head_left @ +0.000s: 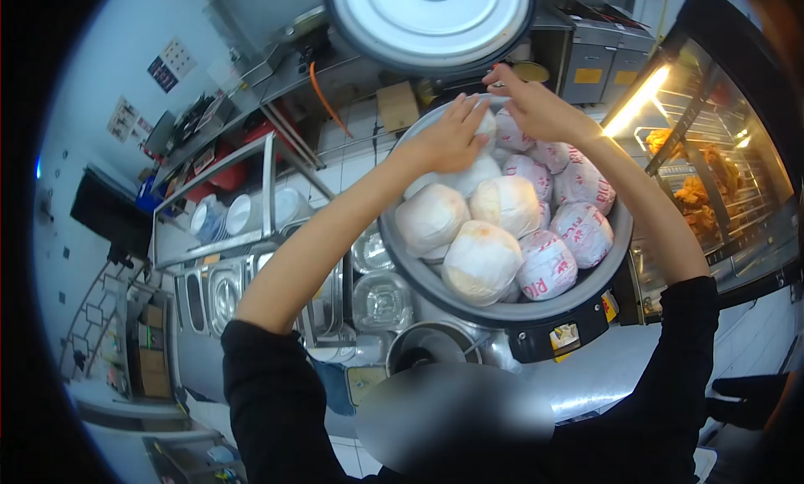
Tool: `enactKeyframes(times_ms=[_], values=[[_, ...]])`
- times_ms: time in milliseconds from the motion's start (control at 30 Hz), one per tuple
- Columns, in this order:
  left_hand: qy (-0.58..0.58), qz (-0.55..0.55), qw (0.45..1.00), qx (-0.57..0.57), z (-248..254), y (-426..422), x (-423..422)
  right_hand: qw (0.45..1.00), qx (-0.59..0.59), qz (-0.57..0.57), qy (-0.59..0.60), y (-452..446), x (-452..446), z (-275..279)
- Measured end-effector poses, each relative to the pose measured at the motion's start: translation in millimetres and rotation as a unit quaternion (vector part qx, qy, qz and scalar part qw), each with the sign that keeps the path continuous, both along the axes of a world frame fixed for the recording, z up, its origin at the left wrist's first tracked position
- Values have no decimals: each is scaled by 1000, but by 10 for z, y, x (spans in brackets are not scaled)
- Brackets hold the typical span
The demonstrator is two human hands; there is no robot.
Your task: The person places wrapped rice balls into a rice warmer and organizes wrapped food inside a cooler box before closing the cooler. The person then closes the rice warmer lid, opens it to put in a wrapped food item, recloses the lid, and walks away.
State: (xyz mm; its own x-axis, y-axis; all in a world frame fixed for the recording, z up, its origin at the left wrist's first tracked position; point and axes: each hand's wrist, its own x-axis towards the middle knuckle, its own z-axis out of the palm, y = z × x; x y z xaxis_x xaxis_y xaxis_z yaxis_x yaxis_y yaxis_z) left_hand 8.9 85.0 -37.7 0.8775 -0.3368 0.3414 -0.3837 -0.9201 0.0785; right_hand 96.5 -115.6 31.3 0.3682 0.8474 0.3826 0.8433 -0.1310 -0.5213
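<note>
A large round grey pot [615, 262] holds several rounded paper-wrapped bundles. Those on its right, such as one wrapped bundle [548, 266], carry red "RICE" lettering; a plain white bundle [481, 264] sits among others at the front left. My left hand [455, 138] lies palm down over white bundles at the back left of the pot, fingers stretched out. Over the back rim is my right hand [529, 103], its fingers partly bent and apart, with nothing visible between them. The pot's raised lid [435, 19] stands behind both hands.
A lit glass display case [703, 162] with fried food on racks is close on the right. Metal trays [226, 296], clear containers [383, 301] and a dark round pot [431, 347] are at the left and front. A cardboard box [397, 106] lies behind.
</note>
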Motion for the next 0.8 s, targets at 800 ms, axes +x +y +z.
enactKeyframes(times_ms=[800], values=[[127,635,603,-467,-1374,2102,-7366,836,-279,388,269,600,-4256,410]])
